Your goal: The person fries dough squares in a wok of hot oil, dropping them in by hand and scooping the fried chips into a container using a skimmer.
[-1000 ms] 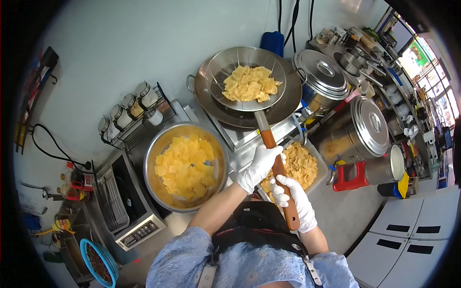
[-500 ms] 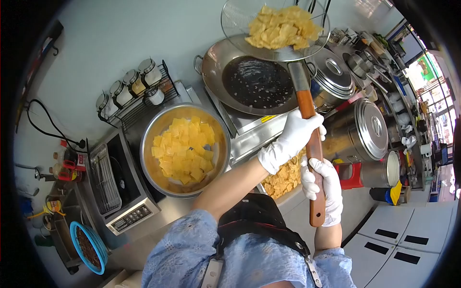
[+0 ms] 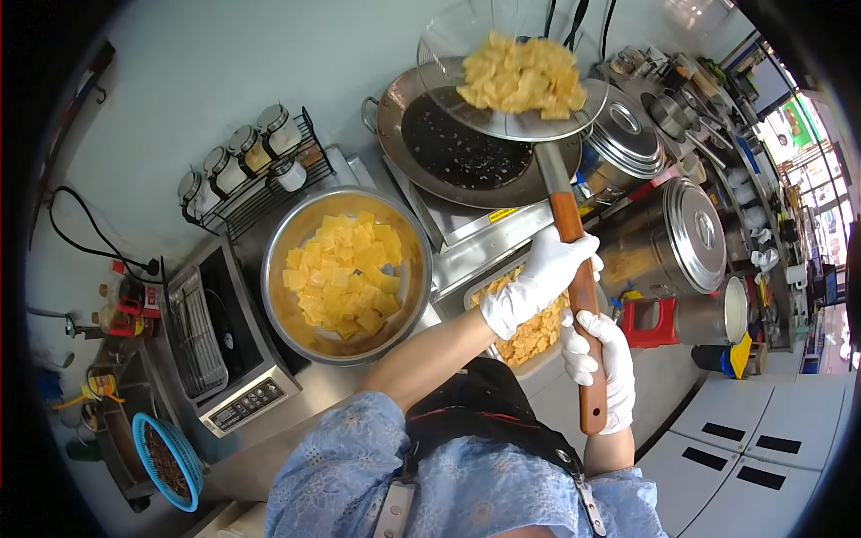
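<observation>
Both white-gloved hands are wrapped round the wooden handle [image 3: 567, 218] of a wire skimmer [image 3: 574, 108]. My left hand [image 3: 545, 273] grips it partway up, and my right hand [image 3: 610, 363] holds it lower, close to the end with the hole. A heap of fried yellow squares, like chips [image 3: 523, 76], sits in the mesh, slightly blurred. The skimmer hangs above the wok [image 3: 395, 134], whose dark oil carries small bubbles and bits. Below my left wrist, a tray [image 3: 538, 366] of golden fried pieces is partly hidden by my hands and the handle.
Left of the wok stands a steel bowl [image 3: 418, 296] of pale yellow squares. A rack of seasoning jars [image 3: 260, 179] is behind it, with an induction cooker [image 3: 242, 403] to the left. Lidded steel pots [image 3: 695, 233] and a red stool [image 3: 652, 325] stand on the right.
The loaded skimmer has come down a little and towards me, its handle sliding the same way with both hands on it. More of the tray shows beneath my left hand.
</observation>
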Available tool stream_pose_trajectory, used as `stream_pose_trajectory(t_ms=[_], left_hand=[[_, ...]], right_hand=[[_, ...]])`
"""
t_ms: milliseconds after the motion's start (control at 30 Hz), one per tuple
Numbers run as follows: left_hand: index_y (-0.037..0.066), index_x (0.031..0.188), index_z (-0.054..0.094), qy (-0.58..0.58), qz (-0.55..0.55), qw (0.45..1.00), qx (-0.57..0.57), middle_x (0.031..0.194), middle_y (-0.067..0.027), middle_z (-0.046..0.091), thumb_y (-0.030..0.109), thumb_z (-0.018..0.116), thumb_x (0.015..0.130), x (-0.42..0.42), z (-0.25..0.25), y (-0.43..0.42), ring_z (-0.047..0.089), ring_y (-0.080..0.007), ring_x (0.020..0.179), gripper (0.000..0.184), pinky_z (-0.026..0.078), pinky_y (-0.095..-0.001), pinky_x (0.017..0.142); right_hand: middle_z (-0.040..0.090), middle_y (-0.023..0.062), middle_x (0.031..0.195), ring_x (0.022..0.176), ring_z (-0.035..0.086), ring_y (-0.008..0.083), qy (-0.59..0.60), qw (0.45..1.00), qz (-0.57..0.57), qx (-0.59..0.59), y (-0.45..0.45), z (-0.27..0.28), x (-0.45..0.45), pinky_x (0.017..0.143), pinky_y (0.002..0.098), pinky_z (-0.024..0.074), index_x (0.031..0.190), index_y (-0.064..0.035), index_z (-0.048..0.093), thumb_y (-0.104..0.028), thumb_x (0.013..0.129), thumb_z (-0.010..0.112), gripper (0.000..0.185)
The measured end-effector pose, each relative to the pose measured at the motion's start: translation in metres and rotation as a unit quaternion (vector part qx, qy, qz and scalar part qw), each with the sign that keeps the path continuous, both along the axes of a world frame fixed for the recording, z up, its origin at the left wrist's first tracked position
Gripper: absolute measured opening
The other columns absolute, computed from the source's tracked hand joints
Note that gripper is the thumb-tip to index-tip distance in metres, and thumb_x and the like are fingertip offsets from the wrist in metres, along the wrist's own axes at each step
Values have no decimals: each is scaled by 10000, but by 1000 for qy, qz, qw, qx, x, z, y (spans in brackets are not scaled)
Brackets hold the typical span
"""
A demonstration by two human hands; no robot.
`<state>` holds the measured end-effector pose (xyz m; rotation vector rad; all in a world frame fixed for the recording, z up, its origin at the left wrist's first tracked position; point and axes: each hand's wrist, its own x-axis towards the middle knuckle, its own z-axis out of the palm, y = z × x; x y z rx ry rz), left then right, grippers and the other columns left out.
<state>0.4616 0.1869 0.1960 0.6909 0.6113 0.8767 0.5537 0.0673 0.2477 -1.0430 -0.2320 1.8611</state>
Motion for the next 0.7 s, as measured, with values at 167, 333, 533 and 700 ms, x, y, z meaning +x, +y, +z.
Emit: stream_pose_trajectory(t_ms=[167, 333, 533, 700], left_hand=[[-14, 902, 592, 47, -12, 997, -54, 728, -95, 639, 165, 633, 867, 1, -26, -2, 628, -173, 631, 187, 521, -293, 592], [-22, 887, 612, 82, -19, 995, -54, 734, -90, 646, 196, 609, 886, 6, -48, -19, 623, -162, 645, 217, 502, -268, 618], [-2, 1029, 606, 190, -71, 951, 235, 983, -96, 652, 281, 541, 958, -6, -47, -31, 614, -147, 864, 299, 493, -273, 761], [9, 1075, 568, 374, 190, 871, 254, 1051, -91, 598, 102, 661, 844, -99, -93, -7, 577, -179, 962, 266, 459, -286, 860]], right_hand=[[506, 46, 625, 387, 376, 72, 3, 1000, -11, -14, -2, -20, 0, 319, 214, 316, 955, 12, 557, -200, 912, 551, 217], [493, 25, 619, 393, 378, 62, 58, 997, -7, -44, -14, -40, 13, 323, 209, 322, 953, 18, 570, -189, 913, 560, 211], [446, 18, 535, 342, 348, 64, 20, 998, -56, -10, -68, -20, 37, 299, 215, 312, 929, 27, 552, -187, 879, 577, 221], [470, 40, 540, 348, 378, 80, -16, 986, -158, -44, -156, -11, 80, 296, 227, 300, 921, 44, 570, -178, 862, 621, 235]])
